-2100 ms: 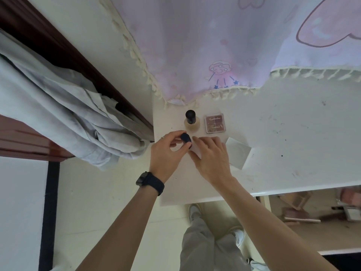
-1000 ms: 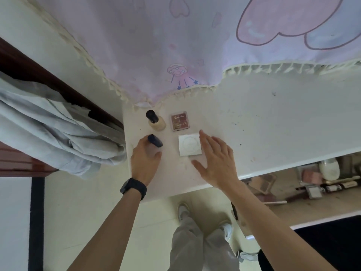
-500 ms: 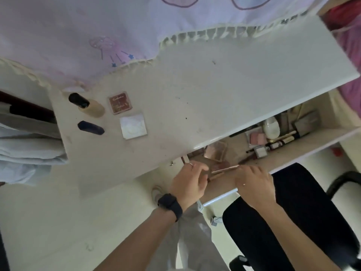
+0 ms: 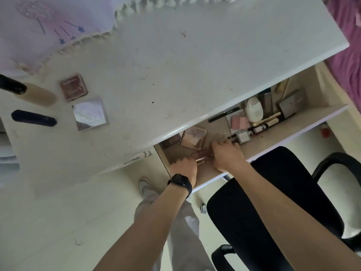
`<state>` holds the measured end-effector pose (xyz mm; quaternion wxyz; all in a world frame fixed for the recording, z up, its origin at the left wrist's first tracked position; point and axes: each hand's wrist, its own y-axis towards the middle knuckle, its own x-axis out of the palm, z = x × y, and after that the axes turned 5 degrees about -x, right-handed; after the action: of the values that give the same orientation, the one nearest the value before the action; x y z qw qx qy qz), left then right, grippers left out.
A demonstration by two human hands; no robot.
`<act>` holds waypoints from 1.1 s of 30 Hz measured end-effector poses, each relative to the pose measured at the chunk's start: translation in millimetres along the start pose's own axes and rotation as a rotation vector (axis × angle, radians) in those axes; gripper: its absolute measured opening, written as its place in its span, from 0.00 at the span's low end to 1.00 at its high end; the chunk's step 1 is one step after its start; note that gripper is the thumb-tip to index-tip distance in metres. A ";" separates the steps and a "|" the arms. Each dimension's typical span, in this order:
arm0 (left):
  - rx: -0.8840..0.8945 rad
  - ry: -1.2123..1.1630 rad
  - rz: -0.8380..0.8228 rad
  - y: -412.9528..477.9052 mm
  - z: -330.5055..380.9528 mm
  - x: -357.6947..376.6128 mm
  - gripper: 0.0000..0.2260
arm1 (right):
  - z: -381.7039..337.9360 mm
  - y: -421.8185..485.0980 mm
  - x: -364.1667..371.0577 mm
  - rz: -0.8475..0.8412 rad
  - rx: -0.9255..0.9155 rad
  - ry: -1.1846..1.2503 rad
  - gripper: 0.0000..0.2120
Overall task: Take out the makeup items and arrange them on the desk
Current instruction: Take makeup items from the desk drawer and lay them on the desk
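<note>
**Q:** Where did the hands lie in this view?

**A:** Both were inside the open drawer (image 4: 289, 132) below the tabletop (image 4: 195, 65). My left hand (image 4: 183, 169), with a black watch (image 4: 180, 182) at the wrist, sat at the drawer's left end. My right hand (image 4: 226, 155) lay just beside it.

**Q:** And the fingers?

**A:** They were curled downward on both hands, at the slim rose-coloured tubes (image 4: 203, 154) lying between them. Whether either hand pinched a tube, I could not tell.

**Q:** Where were the makeup items?

**A:** Four lay on the left part of the tabletop. A beige bottle (image 4: 37, 95) with a black cap lay just beside a brown palette (image 4: 73, 87). Nearer me were a dark tube (image 4: 34, 118) and a silvery compact (image 4: 89, 113).

The rest lay in the drawer. A pink palette (image 4: 194, 137) was near my right fingers. A white oval bottle (image 4: 254, 110) and a grey box (image 4: 291, 106) lay toward the right end. A black chair (image 4: 273, 192) stood below the drawer.
</note>
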<state>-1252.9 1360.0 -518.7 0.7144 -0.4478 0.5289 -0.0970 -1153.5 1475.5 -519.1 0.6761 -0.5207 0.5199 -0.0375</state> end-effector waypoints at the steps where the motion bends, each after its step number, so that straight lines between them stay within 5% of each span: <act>1: 0.007 0.013 -0.012 -0.2 -1.0 -1.5 0.16 | -0.8 1.7 -0.9 -0.013 -0.007 -0.002 0.19; 8: 0.064 0.004 -0.099 -1.3 -7.4 -13.3 0.15 | 11.5 5.9 -9.8 -0.125 -0.033 -0.085 0.24; 13: 0.073 -0.163 -0.192 -1.8 -12.0 -18.0 0.10 | 13.2 -0.9 -15.8 -0.090 -0.103 -0.054 0.18; 16: 0.069 -0.354 -0.205 -5.2 -19.9 -23.7 0.20 | 21.3 -16.5 -26.3 -0.015 -0.104 0.024 0.15; 20: 0.119 -0.707 -0.278 -25.3 -42.2 -43.0 0.13 | 41.8 -47.9 -31.0 0.133 -0.124 0.275 0.10; 25: 0.107 -1.303 -0.365 -60.9 -78.2 -80.5 0.08 | 31.0 -94.4 -55.6 0.215 -0.181 0.979 0.07; 29: 0.027 -1.486 -0.095 -73.8 -108.3 -122.0 0.09 | -14.8 -94.1 -79.6 0.257 -0.205 1.200 0.07; 33: -0.243 -1.400 0.316 -44.8 -144.2 -152.9 0.10 | -70.7 -53.4 -108.7 0.417 -0.186 1.006 0.04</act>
<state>-1423.8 1350.2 -388.9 0.8360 -0.3995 0.0135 0.3761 -1229.4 1468.6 -401.4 0.2887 -0.3822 0.8720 -0.1011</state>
